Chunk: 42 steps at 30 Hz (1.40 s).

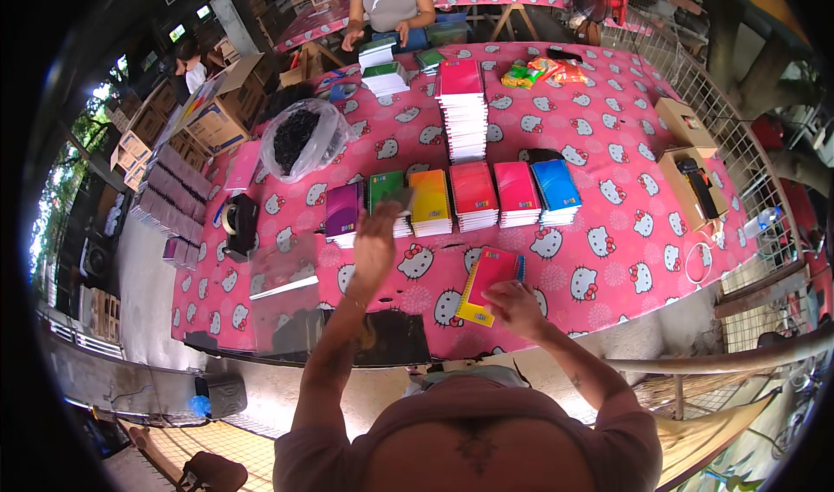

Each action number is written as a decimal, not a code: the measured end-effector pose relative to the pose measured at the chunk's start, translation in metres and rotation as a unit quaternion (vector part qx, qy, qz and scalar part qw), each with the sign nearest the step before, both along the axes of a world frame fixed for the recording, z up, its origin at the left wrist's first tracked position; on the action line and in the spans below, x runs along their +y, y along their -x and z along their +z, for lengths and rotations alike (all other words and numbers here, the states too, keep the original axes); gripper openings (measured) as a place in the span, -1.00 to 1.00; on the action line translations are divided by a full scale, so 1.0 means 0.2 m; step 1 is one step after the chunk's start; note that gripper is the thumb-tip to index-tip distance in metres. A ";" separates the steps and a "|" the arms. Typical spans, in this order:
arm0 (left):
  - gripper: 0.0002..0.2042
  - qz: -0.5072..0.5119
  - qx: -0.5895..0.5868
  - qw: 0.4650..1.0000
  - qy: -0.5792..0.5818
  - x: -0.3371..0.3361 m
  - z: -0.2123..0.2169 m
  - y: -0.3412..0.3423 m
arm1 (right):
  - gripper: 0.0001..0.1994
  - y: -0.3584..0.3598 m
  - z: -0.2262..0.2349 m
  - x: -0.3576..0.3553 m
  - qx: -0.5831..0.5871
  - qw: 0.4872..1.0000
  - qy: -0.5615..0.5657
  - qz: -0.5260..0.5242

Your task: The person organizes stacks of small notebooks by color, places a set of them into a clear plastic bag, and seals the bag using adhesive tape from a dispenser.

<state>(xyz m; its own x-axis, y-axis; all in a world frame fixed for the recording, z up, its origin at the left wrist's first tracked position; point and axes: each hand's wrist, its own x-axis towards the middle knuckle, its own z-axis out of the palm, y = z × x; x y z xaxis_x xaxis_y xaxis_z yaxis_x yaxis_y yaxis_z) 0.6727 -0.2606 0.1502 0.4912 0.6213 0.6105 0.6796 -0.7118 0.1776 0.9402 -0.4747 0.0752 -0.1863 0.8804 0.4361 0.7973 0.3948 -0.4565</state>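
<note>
The green-covered stack of notebooks (387,187) stands on the counter (656,262) just beyond the fingers of the left hand (375,240), which is much the nearer hand to it. The stack's long axis points away from the person, and the fingers meet its near right part from the person's side. They are drawn close together and blurred; whether they have hold of a cover cannot be told. The stack looks square-edged, with a glossy green cover on top and white page edges facing the person.

To the right and nearer the person lies a small fan of spiral-bound notebooks: a red one (495,275) on top, a yellow one (476,313) showing at the lower left, and a blue edge (520,268) at the right. Its long axis slants, far end rightward. The right hand (517,308) is over its near right side, fingers loosely bent and touching the red cover; whether they pinch it cannot be told.

Beside the green stack, the row has a purple stack (345,207) on the left and a yellow stack (430,195) on the right, then red, pink and blue ones. A tall red-topped pile (463,105) rises behind.
</note>
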 end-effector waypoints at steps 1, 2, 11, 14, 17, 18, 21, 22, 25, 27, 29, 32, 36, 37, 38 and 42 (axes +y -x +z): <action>-0.60 -0.043 -0.046 0.998 0.020 -0.13 0.08 -0.12 | -0.73 -0.05 -0.04 0.02 0.055 0.997 0.008 -0.048; -0.61 -0.084 -0.071 0.989 0.098 -0.30 0.14 -0.21 | -0.66 -0.11 -0.03 0.06 0.052 0.993 0.019 -0.106; -0.52 -0.147 0.054 0.977 0.145 -0.47 -0.24 -0.40 | -0.53 -0.75 0.17 0.48 -0.166 0.949 0.005 -0.270; -0.43 -0.008 0.043 0.998 0.048 -0.06 -0.15 -0.26 | -0.59 -0.59 0.35 0.38 0.173 0.951 -0.110 -0.233; -0.56 -0.065 0.090 0.993 0.029 0.12 -0.21 -0.16 | -0.66 -0.44 0.16 0.25 0.548 0.836 0.025 0.003; -0.59 -0.083 0.108 0.991 0.012 0.14 -0.20 -0.16 | -0.65 -0.39 0.06 0.24 0.429 0.902 0.046 0.015; -0.60 -0.110 -0.001 0.992 -0.064 -0.07 0.08 -0.27 | -0.64 -0.31 -0.16 0.17 0.306 0.948 0.085 -0.014; -0.57 -0.114 -0.023 0.990 -0.079 -0.16 0.12 -0.26 | -0.63 -0.29 -0.19 0.18 0.307 0.947 0.095 -0.023; -0.62 -0.262 -0.011 0.965 0.024 -0.54 -0.07 -0.25 | -0.60 -0.31 -0.22 0.19 0.352 0.927 0.127 -0.013; -0.65 -0.314 0.028 0.946 0.078 -0.69 -0.25 -0.23 | -0.56 -0.28 -0.23 0.18 0.325 0.940 0.077 -0.073; -0.62 -0.337 0.030 0.933 0.126 -0.74 -0.23 -0.25 | -0.51 -0.26 -0.23 0.15 0.289 0.947 -0.007 -0.138; -0.46 -0.174 0.006 0.985 0.005 -0.38 -0.21 -0.18 | -0.57 -0.23 -0.27 0.09 0.424 0.882 0.032 -0.204; -0.25 0.095 0.079 0.991 0.047 0.10 0.07 0.12 | -0.62 -0.19 -0.22 -0.03 0.410 0.885 0.044 -0.215; -0.24 0.081 0.121 0.988 0.043 0.16 0.05 0.20 | -0.63 -0.18 -0.21 -0.04 0.411 0.887 0.035 -0.207; -0.24 0.070 0.163 0.983 0.039 0.22 -0.01 0.28 | -0.63 -0.16 -0.22 -0.05 0.412 0.889 0.028 -0.198; -0.22 0.030 0.132 0.980 0.147 0.34 -0.12 0.40 | -0.66 -0.17 -0.26 -0.13 0.435 0.872 0.022 -0.221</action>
<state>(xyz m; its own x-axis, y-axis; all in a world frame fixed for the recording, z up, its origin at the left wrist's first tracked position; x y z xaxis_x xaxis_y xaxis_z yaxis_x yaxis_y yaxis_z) 0.5935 -0.1917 0.1262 0.5645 0.7845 0.2568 0.7691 -0.6128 0.1815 0.9734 -0.5003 0.0241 0.5603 0.8022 0.2064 0.2107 0.1030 -0.9721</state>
